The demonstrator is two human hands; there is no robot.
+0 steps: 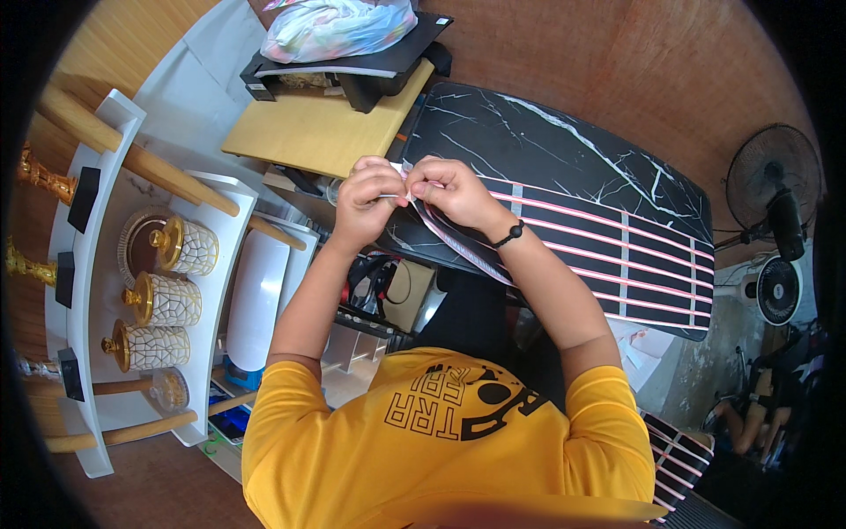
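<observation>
Both my hands are raised close together over the near left end of a black, white-veined table (pixel 564 145). A narrow pale ribbon (pixel 460 249) with a printed face runs from my fingers down beneath my right forearm. My left hand (pixel 365 198) is closed, pinching the ribbon's end between thumb and fingers. Right beside it, my right hand (pixel 451 189) pinches the same end, its fingers curled. The fingers hide the exact spot they grip. On the table to the right, several pink-and-white strips (pixel 573 231) lie in parallel rows, crossed by grey bands.
A light wooden stand (pixel 322 132) carries a black printer (pixel 370 84) with a plastic bag (pixel 339 31) on top. White shelves (pixel 225 264) at left hold gold-lidded jars (pixel 172 298). Fans (pixel 777 289) stand at right. Below the table's left end is an open box (pixel 410 295).
</observation>
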